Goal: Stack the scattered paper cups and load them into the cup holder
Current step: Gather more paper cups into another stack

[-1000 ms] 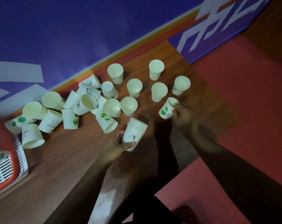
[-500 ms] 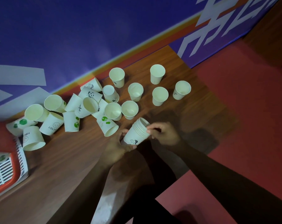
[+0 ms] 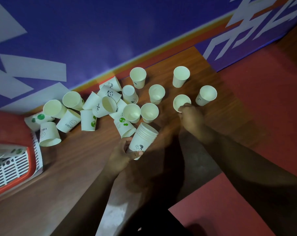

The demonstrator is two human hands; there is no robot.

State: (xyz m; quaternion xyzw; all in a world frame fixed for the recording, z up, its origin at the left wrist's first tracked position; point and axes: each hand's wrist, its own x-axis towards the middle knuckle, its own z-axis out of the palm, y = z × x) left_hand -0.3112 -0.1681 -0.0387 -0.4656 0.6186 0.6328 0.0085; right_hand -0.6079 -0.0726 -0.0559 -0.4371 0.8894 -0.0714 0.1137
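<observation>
Basket: red and white, at the left end of the bench. It is likely the holder, with what looks like a row of cups lying inside.
Tipped cups: a jumble lying on their sides or upside down, touching one another near the wall. Each needs turning before it will nest.
Left grip: fingers and thumb are wrapped round the stack's base, which leaves its mouth free.
Stack: several nested cups, tilted with the mouth up and to the right, probably to take the next cup.
Standing cups: upright and mostly apart, so easy to lift one at a time.
Single cup: upright on the bench, near the right-hand standing cups.
Right grip: fingertips closed on the single cup's near rim, as far as the blur allows.
In the way: the route from this cup to the stack crosses bare bench. The two upright cups just beyond the stack's mouth could get knocked.
</observation>
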